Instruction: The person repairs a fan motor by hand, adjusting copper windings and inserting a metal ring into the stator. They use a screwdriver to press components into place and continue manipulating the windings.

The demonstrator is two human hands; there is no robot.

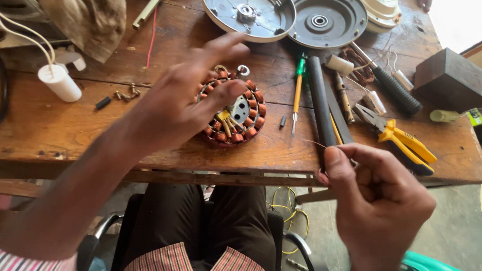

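Head view, worktop: a worn wooden worktop (pixel 72 123) is stretching across the frame, with grey floor showing below its front edge.
Left hand: the left hand (pixel 184 100) is hovering with fingers spread and unclenched, blurred, over the left part of the stator; I cannot tell whether it is touching it.
Stator: a round stator (pixel 242 116) with copper-red coils is lying flat on the worktop, partly under the left hand.
Right hand: the right hand (pixel 375 198) is sitting in front of the worktop edge, fingers curled, pinching a thin wire (pixel 315 142) that is running towards the stator.
Beyond the hands: two round metal covers (pixel 244 8) are lying at the far edge.
Between the hands: a green screwdriver (pixel 298 91) and a black tube (pixel 319 101) are lying just right of the stator.
Beyond the right hand: yellow-handled pliers (pixel 399 138) are resting.
Far left of the left hand: a white cylinder (pixel 59 82) with wires is lying.
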